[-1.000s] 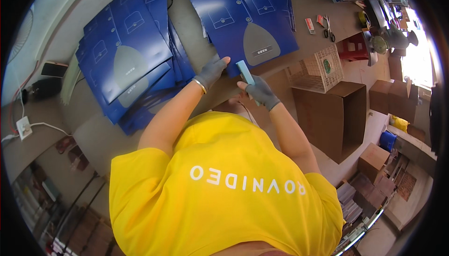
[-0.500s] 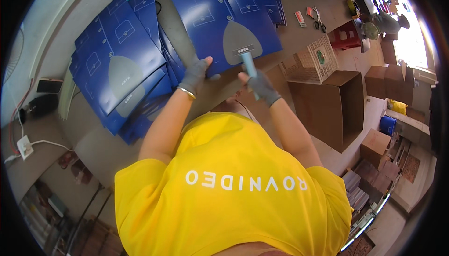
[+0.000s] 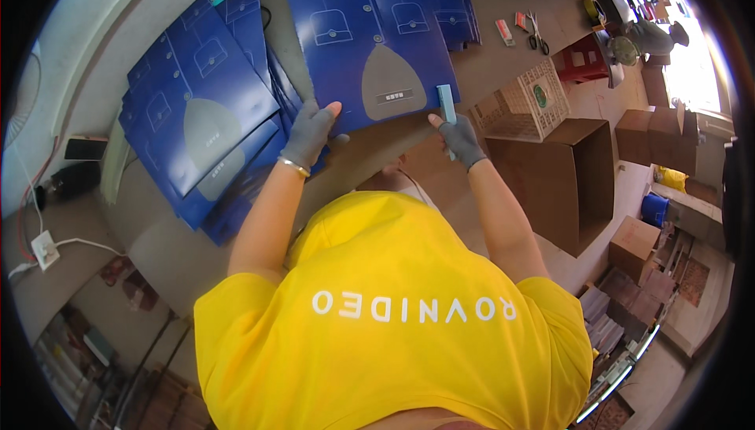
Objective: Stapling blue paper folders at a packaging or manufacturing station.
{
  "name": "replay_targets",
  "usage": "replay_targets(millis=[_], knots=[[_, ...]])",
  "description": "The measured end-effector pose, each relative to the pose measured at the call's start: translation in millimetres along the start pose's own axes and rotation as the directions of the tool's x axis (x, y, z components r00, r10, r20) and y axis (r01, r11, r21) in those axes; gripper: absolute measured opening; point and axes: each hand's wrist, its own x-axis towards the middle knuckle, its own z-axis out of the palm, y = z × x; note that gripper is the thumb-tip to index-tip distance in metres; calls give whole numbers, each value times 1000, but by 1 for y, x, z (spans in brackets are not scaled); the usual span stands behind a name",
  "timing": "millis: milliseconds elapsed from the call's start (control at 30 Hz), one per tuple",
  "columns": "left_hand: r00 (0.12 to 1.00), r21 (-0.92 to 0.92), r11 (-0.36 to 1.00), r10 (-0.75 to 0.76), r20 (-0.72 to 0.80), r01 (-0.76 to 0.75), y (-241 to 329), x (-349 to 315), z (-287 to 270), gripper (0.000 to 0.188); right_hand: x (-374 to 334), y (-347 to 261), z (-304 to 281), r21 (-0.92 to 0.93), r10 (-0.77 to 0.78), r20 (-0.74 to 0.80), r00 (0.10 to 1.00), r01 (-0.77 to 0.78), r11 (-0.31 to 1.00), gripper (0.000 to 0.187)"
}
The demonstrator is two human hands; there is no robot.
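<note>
Both hands have spread apart: left hand (image 3: 309,133) lies flat, fingers open, on the blue sheet (image 3: 370,45); right hand (image 3: 460,139) grips a pale scraper (image 3: 447,103).

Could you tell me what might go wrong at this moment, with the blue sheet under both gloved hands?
1. The left hand pins only the near edge of the blue card sheet; a push from the pale blue scraper in the right hand might skew it.
2. The sheet overlaps the stack of blue sheets beside it, so dragging it could disturb that stack.
3. The open cardboard box stands close by the right elbow and could be knocked.
</note>
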Motion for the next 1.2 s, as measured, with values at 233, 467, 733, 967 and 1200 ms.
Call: replay_targets(millis=[233, 467, 733, 967, 1200], knots=[[914, 177, 979, 161, -373, -101, 88, -108, -63, 55, -52, -2, 34, 288, -223, 405, 887, 108, 952, 37], [766, 654, 629, 141, -627, 420, 55, -132, -220, 70, -56, 22, 26, 370, -160, 407, 899, -3, 929, 32], [933, 477, 855, 317, -173, -202, 58, 32, -52, 52, -57, 23, 23, 371, -141, 290, 947, 24, 928, 31], [748, 785, 617, 502, -436, 43, 18, 150, 6, 69, -71, 11, 39, 367, -226, 312, 923, 102, 924, 37], [964, 383, 924, 114, -241, -13, -4, 125, -27, 39, -67, 23, 36, 384, -170, 362, 916, 19, 923, 37]])
